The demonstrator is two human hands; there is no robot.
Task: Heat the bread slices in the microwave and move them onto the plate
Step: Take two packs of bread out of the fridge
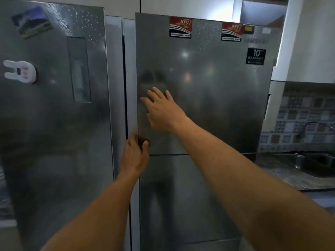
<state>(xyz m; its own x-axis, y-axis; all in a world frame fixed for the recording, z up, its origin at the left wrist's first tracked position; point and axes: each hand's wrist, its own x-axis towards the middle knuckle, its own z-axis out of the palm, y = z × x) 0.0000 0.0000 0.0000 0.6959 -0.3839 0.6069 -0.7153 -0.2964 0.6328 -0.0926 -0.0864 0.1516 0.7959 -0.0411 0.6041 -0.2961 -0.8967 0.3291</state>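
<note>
- The left hand (135,153) grips the left edge of the upper right fridge door (208,96). Its fingers are curled round the edge and its thumb lies on the front face, just above the seam to the lower door (190,196).
- The right hand (161,107) is higher on the same door, with fingers straight and spread and the palm toward the steel. It holds nothing. Whether it presses the surface or sits just off it cannot be told.
- A dark gap runs between the gripped edge and the left steel door (54,133).
- The upper right fridge door carries two red KFC stickers (180,27) near its top and a black warranty label (256,56).
- The left steel door bears a rabbit magnet (20,71), a picture magnet (32,22) and a recessed panel (78,69).
- Far right, a steel sink (317,163) sits in the tabletop (290,178), with a tap (315,127) before patterned tiles (299,113).
- Where the bread slices are cannot be told from this view.
</note>
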